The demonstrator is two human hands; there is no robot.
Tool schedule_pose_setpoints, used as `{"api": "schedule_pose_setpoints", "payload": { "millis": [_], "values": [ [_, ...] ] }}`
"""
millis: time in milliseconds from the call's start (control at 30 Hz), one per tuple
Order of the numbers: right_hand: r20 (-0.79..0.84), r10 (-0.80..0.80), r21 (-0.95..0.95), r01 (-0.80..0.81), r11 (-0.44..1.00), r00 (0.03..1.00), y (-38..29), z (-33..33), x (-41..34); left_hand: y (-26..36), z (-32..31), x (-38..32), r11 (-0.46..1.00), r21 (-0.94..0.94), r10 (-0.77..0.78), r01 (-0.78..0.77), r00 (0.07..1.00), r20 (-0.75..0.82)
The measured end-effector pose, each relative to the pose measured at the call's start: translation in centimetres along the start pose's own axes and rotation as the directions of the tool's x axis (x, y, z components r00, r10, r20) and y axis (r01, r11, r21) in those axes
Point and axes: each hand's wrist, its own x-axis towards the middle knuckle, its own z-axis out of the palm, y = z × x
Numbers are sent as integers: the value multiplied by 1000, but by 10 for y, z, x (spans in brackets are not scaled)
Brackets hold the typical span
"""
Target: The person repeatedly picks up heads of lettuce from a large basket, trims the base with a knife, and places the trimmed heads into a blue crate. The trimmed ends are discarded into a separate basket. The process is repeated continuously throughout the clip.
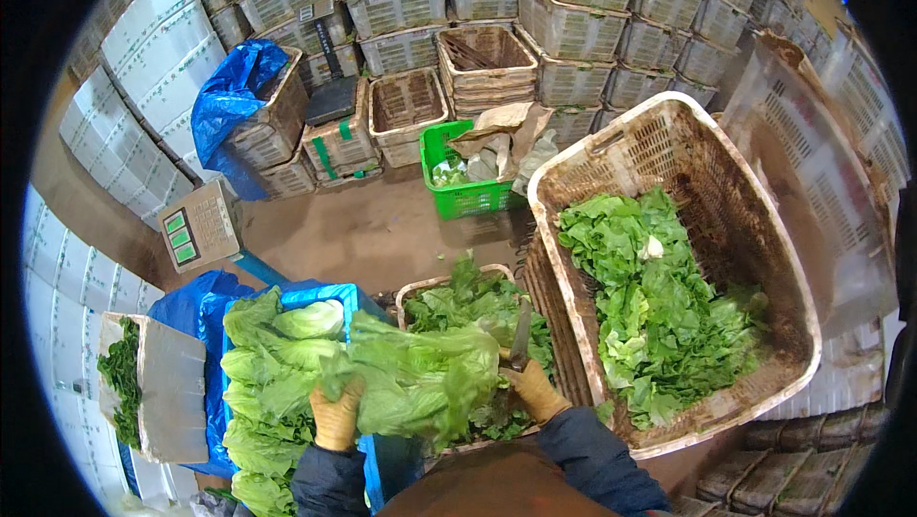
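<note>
My left hand (337, 413), in a tan work glove, grips the leafy side of a large loose lettuce (423, 381). At the lettuce's other end is my gloved right hand (536, 388), closed around a knife (521, 334) whose blade points up and away from me. To the left, heads of leafy lettuce (265, 374) lie in rows in a blue-lined box (351, 295). Beneath the held lettuce stands a crate (494, 270) full of green leaves (466, 295). The fingertips of my right hand are partly hidden.
At the right, a large dirty plastic crate (781, 245) holds trimmed leaves (652, 302). Beyond stand a green basket (466, 205) and stacked crates (394, 8). A scale display (200, 227) and a foam box of greens (172, 391) are at the left.
</note>
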Motion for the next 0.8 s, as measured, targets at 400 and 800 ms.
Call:
{"api": "schedule_pose_setpoints", "payload": {
  "millis": [400, 800],
  "values": [
    [122, -377, -38, 384, 923, 918, -45, -22, 11, 3, -3, 28, 957, -213, -192, 196, 981, 41],
    [-409, -179, -89, 156, 984, 895, -104, 2, -23, -100, 13, -7, 583, -507, -425, 635, 770, 475]
  ]
}}
